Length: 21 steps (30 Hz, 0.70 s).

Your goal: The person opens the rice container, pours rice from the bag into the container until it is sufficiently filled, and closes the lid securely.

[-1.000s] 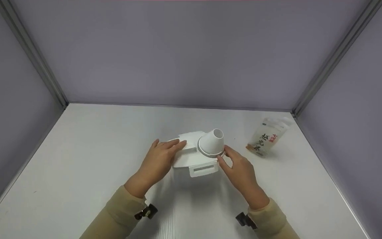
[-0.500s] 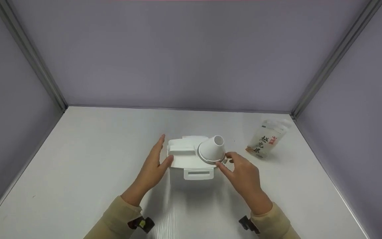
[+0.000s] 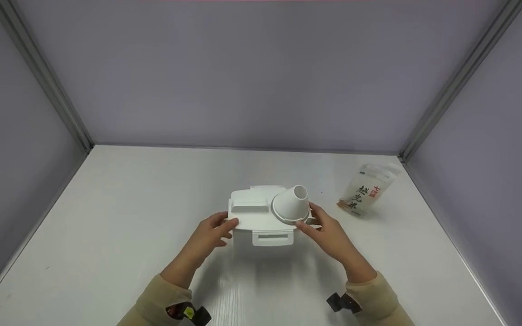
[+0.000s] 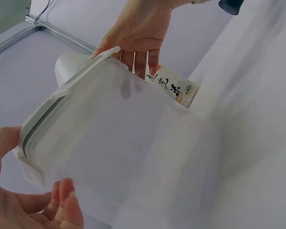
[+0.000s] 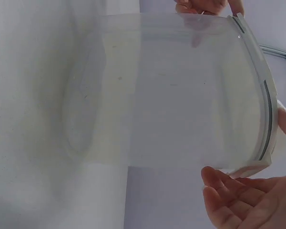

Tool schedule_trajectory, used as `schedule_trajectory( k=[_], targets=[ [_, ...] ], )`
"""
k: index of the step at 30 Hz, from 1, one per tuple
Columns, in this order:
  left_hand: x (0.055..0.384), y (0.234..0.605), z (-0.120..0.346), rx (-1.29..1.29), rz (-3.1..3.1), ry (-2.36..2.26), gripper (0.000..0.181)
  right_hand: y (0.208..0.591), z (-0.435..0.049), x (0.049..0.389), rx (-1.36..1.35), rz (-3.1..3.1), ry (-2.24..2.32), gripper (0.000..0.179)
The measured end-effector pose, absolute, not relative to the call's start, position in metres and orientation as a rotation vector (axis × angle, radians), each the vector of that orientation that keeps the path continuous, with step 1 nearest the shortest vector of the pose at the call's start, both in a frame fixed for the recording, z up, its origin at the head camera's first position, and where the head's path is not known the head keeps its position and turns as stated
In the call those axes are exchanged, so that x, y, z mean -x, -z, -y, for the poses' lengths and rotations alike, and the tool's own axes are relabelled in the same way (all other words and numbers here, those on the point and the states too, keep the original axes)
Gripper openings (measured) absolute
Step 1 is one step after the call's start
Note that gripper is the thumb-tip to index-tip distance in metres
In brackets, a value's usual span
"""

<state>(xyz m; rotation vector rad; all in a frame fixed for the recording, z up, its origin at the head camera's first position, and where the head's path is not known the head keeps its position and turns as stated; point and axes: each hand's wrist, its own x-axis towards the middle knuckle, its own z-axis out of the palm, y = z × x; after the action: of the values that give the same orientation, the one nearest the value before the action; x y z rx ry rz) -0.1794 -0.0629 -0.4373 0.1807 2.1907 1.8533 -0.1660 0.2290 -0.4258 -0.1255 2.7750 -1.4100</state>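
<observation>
A clear storage container (image 5: 167, 95) with a white lid (image 3: 256, 219) stands upright on the white table, in the middle of the head view. On the lid are a cone-shaped spout (image 3: 289, 204) at the right and a raised grip (image 3: 249, 206) at the left. My left hand (image 3: 209, 231) holds the lid's left end, thumb on the top edge and fingers curled below the rim. At the opposite end, my right hand (image 3: 331, 231) has its thumb on the lid beside the spout, its fingers curled under the side edge. A slotted clip (image 3: 273, 238) hangs down at the front.
To the container's right, a clear bag with printed characters (image 3: 364, 192) lies on the table (image 3: 129, 203). Grey walls (image 3: 243, 77) enclose the table at the back and on both sides.
The left hand has lifted off the lid's top and gone round to its left end, fingers now curled below the rim. The lid has turned slightly and sits level; the right hand stays beside the spout.
</observation>
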Motion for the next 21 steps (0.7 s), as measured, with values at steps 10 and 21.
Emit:
schedule_trajectory(
  k=[10, 21],
  targets=[
    [0.177, 0.433, 0.058, -0.024, -2.112, -1.976, 0.063, 0.421, -0.246, 0.168, 0.197, -2.541, 1.583, 0.06],
    [0.178, 0.426, 0.055, -0.075, -2.06, -2.001, 0.063, 0.429, -0.257, 0.177, 0.157, -1.786, 2.11, 0.062]
  ],
)
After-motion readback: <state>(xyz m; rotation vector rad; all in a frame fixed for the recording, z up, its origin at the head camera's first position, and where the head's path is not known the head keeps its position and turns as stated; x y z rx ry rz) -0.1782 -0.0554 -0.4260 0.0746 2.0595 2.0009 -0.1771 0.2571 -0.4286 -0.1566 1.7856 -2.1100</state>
